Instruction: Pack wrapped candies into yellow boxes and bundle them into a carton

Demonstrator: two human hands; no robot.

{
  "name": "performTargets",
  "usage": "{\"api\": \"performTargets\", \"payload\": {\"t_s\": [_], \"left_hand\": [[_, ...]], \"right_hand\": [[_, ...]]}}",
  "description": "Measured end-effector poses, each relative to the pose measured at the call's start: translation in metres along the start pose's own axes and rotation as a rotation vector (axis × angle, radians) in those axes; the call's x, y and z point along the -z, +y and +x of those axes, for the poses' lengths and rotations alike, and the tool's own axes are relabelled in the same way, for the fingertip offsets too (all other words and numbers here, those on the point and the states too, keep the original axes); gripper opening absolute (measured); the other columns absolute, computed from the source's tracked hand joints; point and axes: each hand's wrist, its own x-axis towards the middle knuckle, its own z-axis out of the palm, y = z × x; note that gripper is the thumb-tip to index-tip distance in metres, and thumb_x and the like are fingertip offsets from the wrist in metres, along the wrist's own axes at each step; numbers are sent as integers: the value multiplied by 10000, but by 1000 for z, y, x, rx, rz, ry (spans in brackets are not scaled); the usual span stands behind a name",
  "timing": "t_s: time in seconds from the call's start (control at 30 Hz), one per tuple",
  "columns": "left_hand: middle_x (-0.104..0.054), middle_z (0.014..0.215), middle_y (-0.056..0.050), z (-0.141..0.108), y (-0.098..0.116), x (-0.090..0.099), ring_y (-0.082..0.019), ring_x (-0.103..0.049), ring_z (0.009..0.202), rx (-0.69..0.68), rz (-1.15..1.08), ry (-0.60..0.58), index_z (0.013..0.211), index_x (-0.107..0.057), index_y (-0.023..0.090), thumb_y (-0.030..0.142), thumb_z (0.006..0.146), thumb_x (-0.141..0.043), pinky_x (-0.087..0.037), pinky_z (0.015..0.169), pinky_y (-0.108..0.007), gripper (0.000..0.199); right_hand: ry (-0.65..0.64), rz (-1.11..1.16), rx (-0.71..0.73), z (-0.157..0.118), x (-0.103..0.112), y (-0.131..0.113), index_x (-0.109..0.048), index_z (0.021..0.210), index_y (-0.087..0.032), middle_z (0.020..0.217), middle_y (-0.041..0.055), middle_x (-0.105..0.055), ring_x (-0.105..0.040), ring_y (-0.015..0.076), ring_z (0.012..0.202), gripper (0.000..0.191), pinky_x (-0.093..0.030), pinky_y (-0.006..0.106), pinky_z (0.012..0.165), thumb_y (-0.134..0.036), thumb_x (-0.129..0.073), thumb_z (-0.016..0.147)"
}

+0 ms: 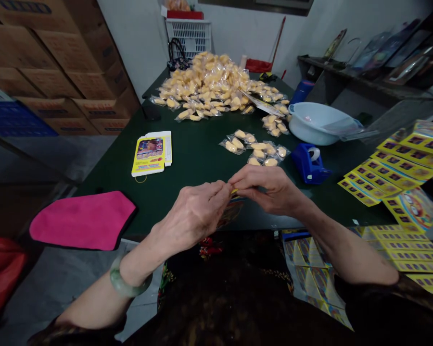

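Note:
Above the near edge of the table, my left hand [202, 206] and my right hand [265, 185] meet with their fingertips almost touching. Both are closed in a pinch on a small printed packet [231, 211], mostly hidden behind my left fingers. A bit of yellow shows between the fingertips. Just beyond my right hand lie several clear bags of pale yellow pieces [259, 149]. A blue tape dispenser [309, 166] stands right of them. Left of my hands, a flat yellow printed box [149, 153] lies on the green table [198, 149].
A big heap of bagged yellow pieces [212, 79] covers the far end. A pale blue basin [317, 126] stands at the right. Yellow printed boxes [397, 168] are stacked on the right. A pink cloth [82, 220] overhangs the left edge; cartons [57, 67] rise behind.

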Motion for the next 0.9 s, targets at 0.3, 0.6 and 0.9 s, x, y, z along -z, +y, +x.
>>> {"api": "performTargets", "payload": {"t_s": [0.3,0.6,0.9], "left_hand": [[-673,870,-68,4,2,3,-132,-661,764,18,-50,9,969,-575,133,185,935,-449,-520,648,-218,140],[-660,1084,-85,-47,-4,-16,-180,-655,891,371,-182,492,1322,-469,216,361,681,-803,-562,804,-318,738],[-662,980,-62,-48,-6,-17,-143,-647,836,254,-153,528,1007,-633,178,110,736,-732,-546,691,-256,296]], "right_hand": [[6,23,33,-29,-7,6,-603,1156,-201,1145,104,-674,-643,181,1064,302,-554,333,877,-177,-628,856],[246,43,-82,-32,-33,13,-631,1108,-255,1093,58,-689,-661,168,990,311,-571,306,790,-132,-656,823],[308,-2,-46,-37,-41,11,-602,1155,-283,1135,54,-666,-648,181,1023,398,-559,344,833,-79,-638,815]]}}
